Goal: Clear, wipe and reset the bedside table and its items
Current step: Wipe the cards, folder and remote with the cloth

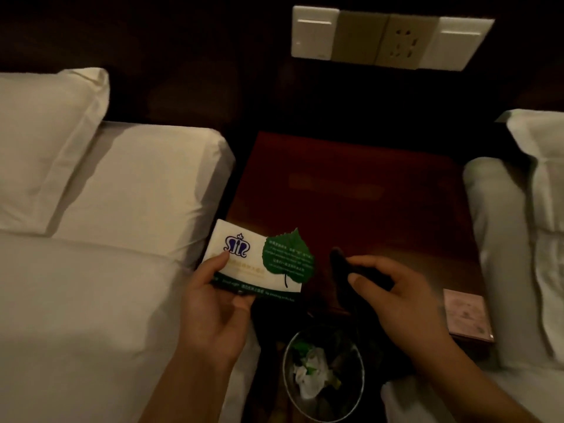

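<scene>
The dark red-brown bedside table (351,184) stands between two beds, its top bare in the middle. My left hand (213,303) holds a white card with a blue crest (241,257) and a green leaf-shaped card (288,257) over the table's front left corner. My right hand (393,288) is closed on a dark object (341,270), a cloth or remote; the dim light hides which. A pinkish box (467,315) sits at the table's front right corner.
A metal wastebasket (323,370) with crumpled paper stands on the floor below my hands. White beds with pillows (45,141) flank the table left and right. A switch and socket panel (390,38) is on the wall behind.
</scene>
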